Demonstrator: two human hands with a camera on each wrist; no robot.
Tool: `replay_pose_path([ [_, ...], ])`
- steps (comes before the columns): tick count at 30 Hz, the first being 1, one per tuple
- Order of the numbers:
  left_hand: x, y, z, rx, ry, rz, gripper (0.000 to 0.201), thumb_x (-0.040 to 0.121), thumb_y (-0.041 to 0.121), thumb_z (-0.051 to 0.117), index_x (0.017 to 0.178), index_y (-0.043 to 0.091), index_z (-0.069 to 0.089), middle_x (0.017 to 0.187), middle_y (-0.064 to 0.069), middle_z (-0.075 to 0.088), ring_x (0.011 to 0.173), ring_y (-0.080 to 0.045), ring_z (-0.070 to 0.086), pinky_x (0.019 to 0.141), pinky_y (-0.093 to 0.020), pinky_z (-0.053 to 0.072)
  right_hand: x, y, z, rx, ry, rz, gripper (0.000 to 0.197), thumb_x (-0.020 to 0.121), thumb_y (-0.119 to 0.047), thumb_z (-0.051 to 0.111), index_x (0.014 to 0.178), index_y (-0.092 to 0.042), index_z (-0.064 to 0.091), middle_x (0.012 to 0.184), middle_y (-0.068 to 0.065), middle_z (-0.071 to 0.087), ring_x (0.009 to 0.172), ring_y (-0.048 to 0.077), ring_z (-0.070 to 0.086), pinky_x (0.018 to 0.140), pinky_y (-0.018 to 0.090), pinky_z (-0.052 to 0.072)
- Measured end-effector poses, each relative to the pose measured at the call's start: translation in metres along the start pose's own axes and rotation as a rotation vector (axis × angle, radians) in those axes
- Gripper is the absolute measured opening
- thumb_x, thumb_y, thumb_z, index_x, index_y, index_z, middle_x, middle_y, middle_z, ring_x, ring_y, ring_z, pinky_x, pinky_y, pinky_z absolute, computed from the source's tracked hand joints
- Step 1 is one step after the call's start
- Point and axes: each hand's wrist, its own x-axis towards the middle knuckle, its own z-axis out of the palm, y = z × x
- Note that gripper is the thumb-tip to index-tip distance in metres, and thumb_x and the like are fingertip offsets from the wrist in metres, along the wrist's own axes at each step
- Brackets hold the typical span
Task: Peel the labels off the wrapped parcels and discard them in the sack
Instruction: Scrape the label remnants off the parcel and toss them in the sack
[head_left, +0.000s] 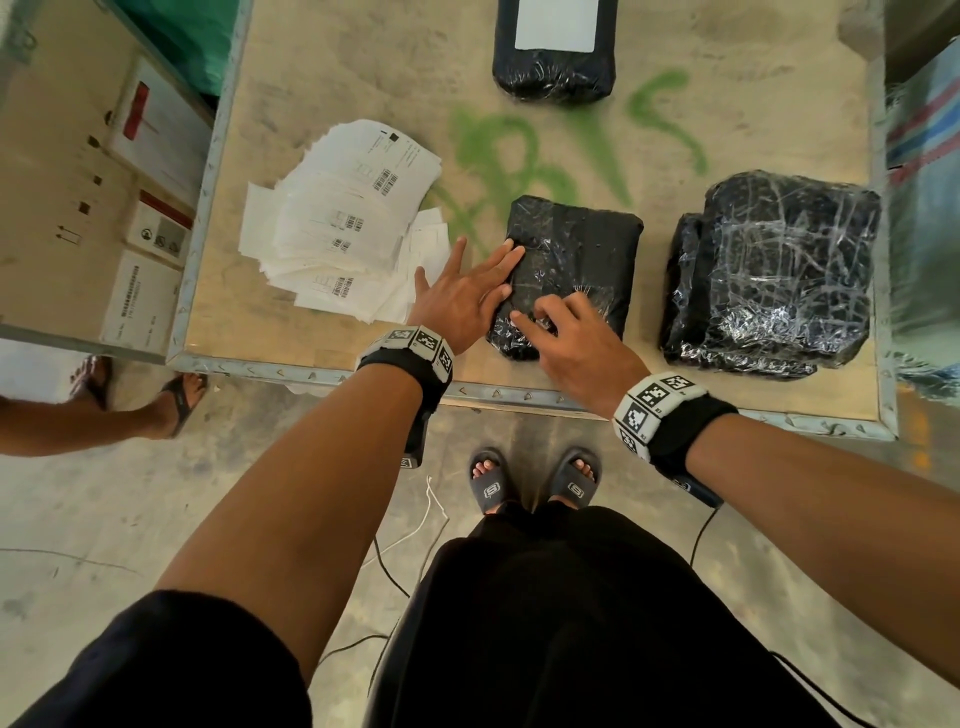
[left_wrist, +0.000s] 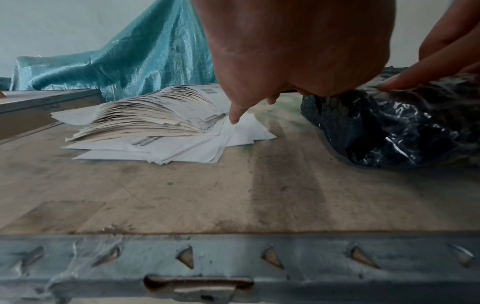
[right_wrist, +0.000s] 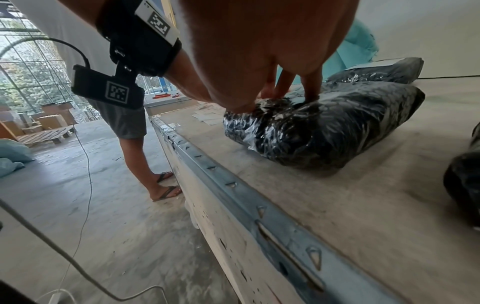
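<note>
From the head view, 3 black wrapped parcels lie on the worktop: the middle parcel (head_left: 566, 275) near the front edge, a bulkier parcel (head_left: 774, 275) toward the front right corner, and a far parcel (head_left: 556, 49) at the back edge with a white label (head_left: 558, 23) on top. A pile of peeled labels (head_left: 348, 223) spreads toward the left edge. The left hand (head_left: 462, 296) lies flat with straight fingers pressing the middle parcel's left side, while the right hand (head_left: 566, 343) has its fingers curled down, picking at the film near the parcel's front left corner. No label shows on this parcel's top, so whether the fingers hold a label remnant or only the wrap I cannot tell. From the left wrist view, the left palm (left_wrist: 298, 47) bears down on the parcel's edge (left_wrist: 389, 123), with the thumb spread out above the paper pile (left_wrist: 145, 123); a teal sack (left_wrist: 135, 55) sits behind the worktop. From the right wrist view, the right fingertips (right_wrist: 309, 90) dig into crinkled film at the parcel's end (right_wrist: 311, 127). To do this well, I would keep the left hand pinning the parcel, lift 1 corner cleanly, then pull low and slowly so the film does not tear.
</note>
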Motion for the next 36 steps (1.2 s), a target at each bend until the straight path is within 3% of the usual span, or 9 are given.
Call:
replay_pose_path([
  [5,0.0,0.001,0.001,-0.002,0.001,-0.008,0.049,0.108,0.043,0.024,0.156,0.049,0.013,0.161,0.028,0.015,0.155,-0.026,0.0,0.109,-0.078,0.015,0.0,0.004,-0.003,0.107,0.004,0.026,0.038,0.09,0.0,0.057,0.126,-0.008,0.061,0.11,0.012,0.056,0.089,0.028,0.05,0.081,0.04,0.048],
  [9,0.0,0.001,0.001,-0.028,0.003,-0.014,0.049,0.108,0.043,0.023,0.156,0.048,0.014,0.162,0.027,0.014,0.155,-0.027,0.0,0.11,-0.077,0.013,0.007,-0.005,-0.005,0.067,-0.035,0.114,0.064,0.085,-0.006,0.05,0.148,-0.012,0.042,0.108,0.008,0.051,0.084,0.026,0.043,0.076,0.038,0.043],
  [14,0.001,-0.003,0.002,-0.026,-0.002,-0.012,0.05,0.108,0.042,0.025,0.156,0.048,0.014,0.162,0.027,0.014,0.155,-0.027,0.0,0.111,-0.076,0.014,0.004,-0.009,0.0,-0.076,-0.046,0.052,0.053,0.089,-0.006,0.048,0.142,-0.002,0.045,0.113,0.016,0.052,0.086,0.029,0.043,0.078,0.043,0.041],
  [19,0.002,-0.004,-0.001,0.003,-0.031,0.006,0.05,0.108,0.043,0.024,0.155,0.05,0.011,0.162,0.029,0.013,0.154,-0.027,0.0,0.11,-0.076,0.015,0.01,-0.011,-0.006,-0.142,-0.072,0.026,0.045,0.092,-0.006,0.05,0.137,0.002,0.049,0.105,0.018,0.054,0.082,0.032,0.047,0.076,0.045,0.043],
  [25,0.003,-0.005,-0.001,-0.02,-0.053,0.021,0.05,0.107,0.043,0.024,0.155,0.049,0.011,0.162,0.029,0.013,0.154,-0.028,-0.002,0.108,-0.079,0.015,0.011,-0.021,-0.01,-0.188,-0.106,0.07,0.046,0.089,-0.013,0.057,0.132,0.002,0.055,0.105,0.019,0.057,0.081,0.035,0.053,0.089,0.054,0.044],
  [32,0.002,-0.004,0.0,-0.01,-0.044,0.034,0.05,0.108,0.044,0.023,0.155,0.049,0.011,0.162,0.028,0.012,0.154,-0.029,-0.002,0.107,-0.08,0.015,0.009,-0.026,-0.019,-0.132,-0.19,0.129,0.047,0.086,-0.013,0.058,0.131,0.0,0.055,0.113,0.02,0.056,0.09,0.039,0.054,0.092,0.06,0.043],
  [36,0.002,-0.003,0.0,0.001,-0.045,0.034,0.05,0.107,0.044,0.023,0.156,0.048,0.011,0.162,0.027,0.013,0.154,-0.029,-0.001,0.107,-0.08,0.015,0.003,-0.029,-0.022,-0.047,-0.219,0.181,0.049,0.086,-0.012,0.06,0.133,-0.002,0.054,0.122,0.021,0.054,0.102,0.04,0.053,0.096,0.059,0.041],
])
